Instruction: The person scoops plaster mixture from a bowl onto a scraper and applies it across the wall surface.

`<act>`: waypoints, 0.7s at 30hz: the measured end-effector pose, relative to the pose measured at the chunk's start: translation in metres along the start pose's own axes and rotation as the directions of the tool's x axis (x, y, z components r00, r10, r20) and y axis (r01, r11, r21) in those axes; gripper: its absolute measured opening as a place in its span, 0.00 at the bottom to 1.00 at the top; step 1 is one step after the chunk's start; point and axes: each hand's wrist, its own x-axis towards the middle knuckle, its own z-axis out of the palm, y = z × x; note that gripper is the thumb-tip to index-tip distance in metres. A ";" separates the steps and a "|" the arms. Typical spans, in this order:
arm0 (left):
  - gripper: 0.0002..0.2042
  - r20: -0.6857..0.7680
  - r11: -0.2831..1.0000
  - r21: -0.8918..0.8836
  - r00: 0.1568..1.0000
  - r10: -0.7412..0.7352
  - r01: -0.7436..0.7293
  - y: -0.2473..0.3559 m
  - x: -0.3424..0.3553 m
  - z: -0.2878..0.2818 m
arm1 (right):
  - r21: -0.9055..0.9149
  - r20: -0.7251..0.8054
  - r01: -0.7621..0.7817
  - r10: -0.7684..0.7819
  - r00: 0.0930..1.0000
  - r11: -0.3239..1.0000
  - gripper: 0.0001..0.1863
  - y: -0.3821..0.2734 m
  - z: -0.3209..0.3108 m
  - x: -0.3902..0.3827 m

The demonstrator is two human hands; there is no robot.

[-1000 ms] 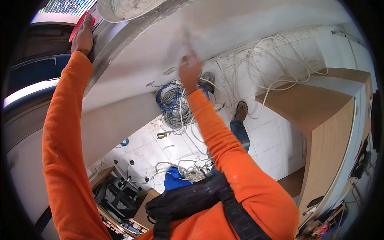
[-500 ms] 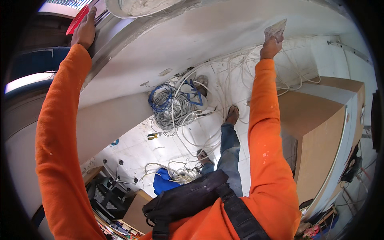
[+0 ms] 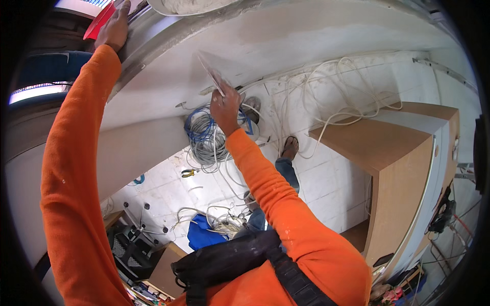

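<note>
Two arms (image 3: 76, 168) stretched out: right hand (image 3: 225, 106) angled inward pinching a scraper (image 3: 211, 74) by the wall (image 3: 148, 94), left hand (image 3: 113, 33) up beside something red (image 3: 98, 23), can't tell if gripping.

no readable text or signs, small details perhaps blurred

White-tiled floor (image 3: 326, 178), perhaps a window (image 3: 97, 2)

The flat tool (image 3: 212, 75) seems blurred in outline.
</note>
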 end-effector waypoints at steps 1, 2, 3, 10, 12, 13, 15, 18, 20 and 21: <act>0.34 -0.027 0.999 0.033 0.999 0.027 -0.026 -0.010 0.003 0.003 | 0.111 0.151 -0.329 0.311 0.938 0.938 0.24 0.003 -0.006 -0.007; 0.34 -0.029 0.999 0.028 0.999 0.030 -0.029 -0.011 0.004 0.004 | 0.105 0.186 -0.493 0.469 0.863 0.864 0.20 0.026 -0.016 -0.007; 0.35 -0.035 1.000 0.010 0.999 0.027 -0.026 -0.014 0.003 0.004 | 0.048 0.108 -0.541 0.534 0.839 0.840 0.17 0.064 -0.028 0.003; 0.37 -0.024 0.997 -0.049 0.998 0.055 -0.056 -0.001 0.001 0.003 | 0.298 -0.313 -0.391 0.476 0.822 0.871 0.26 0.306 -0.188 0.210; 0.37 -0.014 0.997 -0.065 0.999 0.034 -0.035 0.002 -0.002 0.003 | 0.390 -0.257 -0.489 0.603 0.756 0.780 0.28 0.328 -0.214 0.241; 0.34 -0.007 0.998 -0.033 0.999 0.054 -0.054 0.001 -0.003 0.005 | 0.485 -0.223 -0.443 0.596 0.771 0.754 0.23 0.328 -0.209 0.245; 0.31 -0.001 0.998 0.016 0.999 0.054 -0.054 -0.007 -0.008 0.003 | 0.597 -0.109 -0.370 0.530 0.841 0.711 0.20 0.309 -0.187 0.235; 0.33 -0.015 0.990 -0.094 0.995 0.100 -0.101 -0.003 -0.015 -0.005 | 0.433 -0.141 -0.339 0.434 0.890 0.835 0.23 0.281 -0.164 0.208; 0.24 -0.120 0.986 -0.027 0.980 0.158 -0.162 0.001 -0.018 -0.008 | 0.292 -0.111 -0.356 0.401 0.909 0.888 0.24 0.233 -0.126 0.164; 0.30 -0.053 0.955 -0.285 0.993 -0.106 0.087 0.067 -0.054 -0.029 | 0.203 -0.037 -0.343 0.357 0.933 0.917 0.24 0.216 -0.118 0.135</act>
